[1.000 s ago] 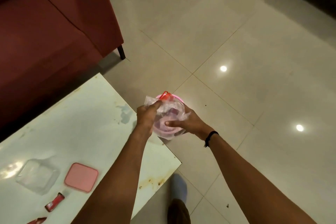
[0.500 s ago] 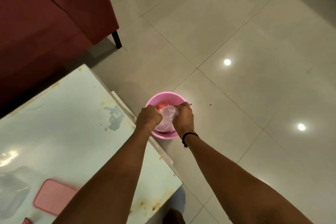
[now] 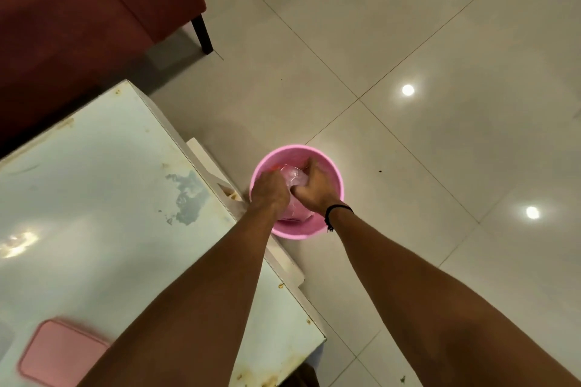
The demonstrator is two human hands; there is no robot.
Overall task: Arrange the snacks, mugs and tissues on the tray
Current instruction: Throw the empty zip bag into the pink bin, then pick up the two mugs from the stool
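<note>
Pink plastic bin (image 3: 333, 181) on the tiled floor (image 3: 408, 25), just right of the counter (image 3: 94, 198) edge, touching or nearly touching its lower ledge; both hands are down inside the bin mouth, working a crumpled clear plastic bag (image 3: 294, 179); left hand (image 3: 268, 190) knuckles up, fingers curled into the bag on its left side; right hand (image 3: 314, 188) on the bag's right side, fingers curled round it, thumb side toward the left hand; the two hands are close together with the bag between them; a small red bit (image 3: 275, 167) shows at the far-left edge of the bag, cannot tell what it is; bag contents not readable, too crumpled and blurred; black band (image 3: 336, 209) on the right wrist; counter top is pale, glossy, with a worn grey patch (image 3: 188, 198) near its right edge and rust-like stains along the edges; a pink square lid (image 3: 59, 353) lies flat on the counter at the near-left, partly hidden by the left forearm; dark red sofa (image 3: 78, 9) at the far left, one black leg (image 3: 202, 34) on the floor; two round light reflections (image 3: 407, 90) on the tiles to the right; tray, mugs and tissues not in view.
</note>
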